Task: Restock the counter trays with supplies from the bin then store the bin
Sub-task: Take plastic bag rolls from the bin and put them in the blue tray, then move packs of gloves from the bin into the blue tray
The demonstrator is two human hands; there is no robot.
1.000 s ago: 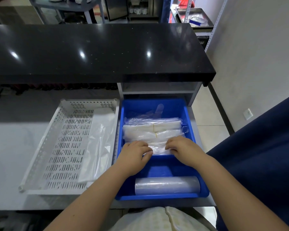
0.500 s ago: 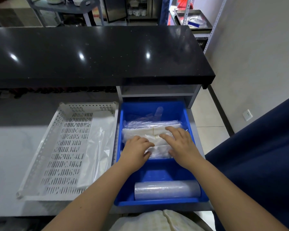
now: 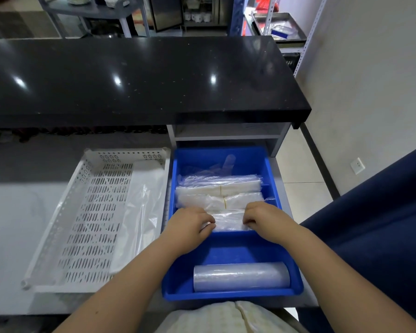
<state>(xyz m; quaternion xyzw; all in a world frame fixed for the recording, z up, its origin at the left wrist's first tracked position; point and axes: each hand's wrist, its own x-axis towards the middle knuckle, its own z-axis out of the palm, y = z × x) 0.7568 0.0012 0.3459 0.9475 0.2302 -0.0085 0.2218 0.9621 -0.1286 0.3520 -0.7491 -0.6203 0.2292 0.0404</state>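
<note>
A blue bin (image 3: pixel 228 255) stands on the grey counter in front of me. Inside it lie banded bundles of clear plastic bags (image 3: pixel 217 188) toward the back and a clear film roll (image 3: pixel 241 276) at the front. My left hand (image 3: pixel 190 228) and my right hand (image 3: pixel 265 218) curl their fingers on the two ends of the nearest bundle of bags (image 3: pixel 228 221) in the bin. To the left sits a white perforated tray (image 3: pixel 87 222) holding clear bags (image 3: pixel 142 212) along its right side.
A black raised countertop (image 3: pixel 139 75) overhangs the back of the work surface. A small grey shelf (image 3: pixel 228 135) sits behind the bin. A dark blue curtain (image 3: pixel 370 224) hangs at the right. Metal racks stand in the background.
My right hand drew back from the farther bundles and curled onto the right end of the nearest bundle. My left hand stayed on its left end.
</note>
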